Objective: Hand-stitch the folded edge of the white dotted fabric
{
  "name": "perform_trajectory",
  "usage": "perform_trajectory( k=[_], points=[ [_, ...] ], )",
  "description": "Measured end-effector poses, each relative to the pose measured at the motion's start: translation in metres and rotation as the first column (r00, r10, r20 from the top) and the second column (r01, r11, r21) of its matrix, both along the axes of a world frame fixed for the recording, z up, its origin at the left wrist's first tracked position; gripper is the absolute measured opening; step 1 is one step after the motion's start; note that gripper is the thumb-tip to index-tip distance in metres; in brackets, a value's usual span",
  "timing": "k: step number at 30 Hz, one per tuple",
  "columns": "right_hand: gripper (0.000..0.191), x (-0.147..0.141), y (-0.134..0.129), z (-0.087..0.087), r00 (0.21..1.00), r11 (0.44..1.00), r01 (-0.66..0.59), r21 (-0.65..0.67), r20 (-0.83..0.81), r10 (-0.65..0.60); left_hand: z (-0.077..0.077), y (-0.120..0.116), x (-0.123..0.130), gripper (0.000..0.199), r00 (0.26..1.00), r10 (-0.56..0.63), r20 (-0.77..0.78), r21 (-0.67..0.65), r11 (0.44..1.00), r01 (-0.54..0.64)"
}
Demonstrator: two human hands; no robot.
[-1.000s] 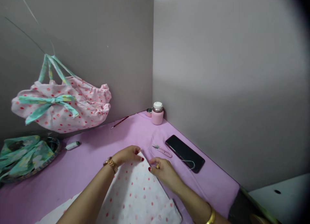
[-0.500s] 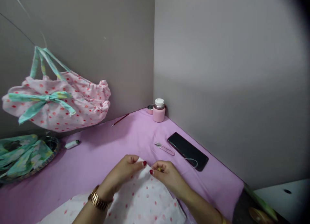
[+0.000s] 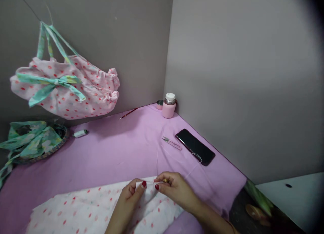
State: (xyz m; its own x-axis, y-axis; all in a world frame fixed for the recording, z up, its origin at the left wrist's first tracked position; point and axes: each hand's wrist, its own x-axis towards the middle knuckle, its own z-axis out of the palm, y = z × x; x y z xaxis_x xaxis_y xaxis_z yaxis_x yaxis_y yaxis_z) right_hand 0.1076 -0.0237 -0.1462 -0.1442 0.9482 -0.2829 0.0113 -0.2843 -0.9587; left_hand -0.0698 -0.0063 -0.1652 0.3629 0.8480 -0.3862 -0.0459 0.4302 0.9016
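White cotton cloth (image 3: 76, 210) with red and pink dots lies across the near side of the table. My left hand (image 3: 130, 197) pinches its upper edge between thumb and fingers. Close by on the right, my right hand (image 3: 174, 188), wearing a gold ring, has thumb and forefinger closed at the same edge. What those fingertips grip is too small to make out. A thin white thread (image 3: 157, 161) runs on the table just beyond the fingers, and a loop of thread lies over the black phone (image 3: 196, 147). Pink thread snips (image 3: 172, 143) rest beside the phone.
A pink jar with a white lid (image 3: 169, 107) stands in the corner by a small cup (image 3: 160, 105). A dark red pencil-like stick (image 3: 128, 113) and a white thread spool (image 3: 80, 134) lie farther back. Left are a basket (image 3: 48, 154) with green cloth and a hanging dotted bag (image 3: 68, 99).
Both hands have lowered a little, and the cloth edge between them now lies more level. More cloth shows spread to the left. The camera view has shifted.
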Motion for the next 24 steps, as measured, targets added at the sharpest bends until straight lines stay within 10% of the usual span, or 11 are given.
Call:
perform_trajectory(
  k=[24],
  points=[
    [0.011,-0.005,0.001,-0.005,0.997,0.990,-0.060,0.125,0.053,0.054,0.020,-0.001,0.007,0.018,0.954,0.056,-0.295,0.191,0.982,0.001]
  ],
)
